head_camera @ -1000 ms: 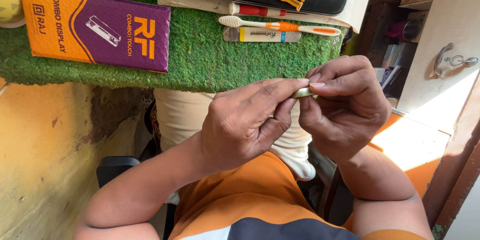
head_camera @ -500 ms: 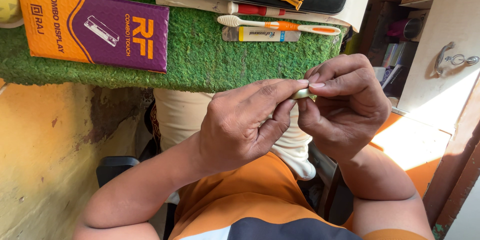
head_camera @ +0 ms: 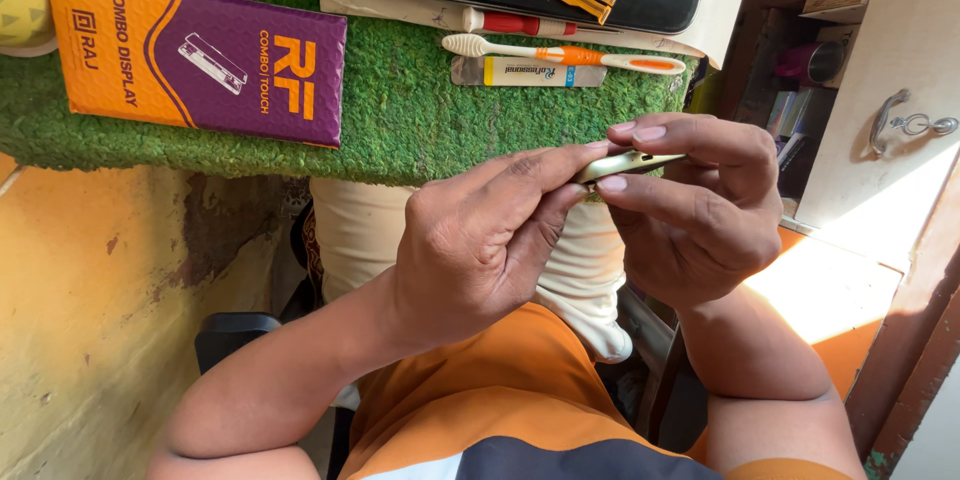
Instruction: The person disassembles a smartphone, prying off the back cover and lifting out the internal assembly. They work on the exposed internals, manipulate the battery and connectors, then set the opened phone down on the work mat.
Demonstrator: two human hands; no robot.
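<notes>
Right, both hands are locked onto 1 thin gold-coloured part, held edge-on just in front of the green mat.

The left hand (head_camera: 480,240) pinches the left end of the gold-coloured part (head_camera: 625,164) between thumb and forefinger, and the right hand (head_camera: 700,210) grips the right end, forefinger on top, thumb pressed up from below. The piece sits squarely between the 2 sets of fingertips (head_camera: 620,183), only a sliver showing, held in the air over the lap and near the edge of the green mat (head_camera: 400,120). Risk here, I'd judge: it's slim and held by its ends, so uneven pressure could flex it or let it slip down into the lap. On the mat, far from the hands, lie a toothbrush (head_camera: 560,53), a red-handled tool (head_camera: 510,22) and an orange-and-purple box (head_camera: 200,55).
</notes>
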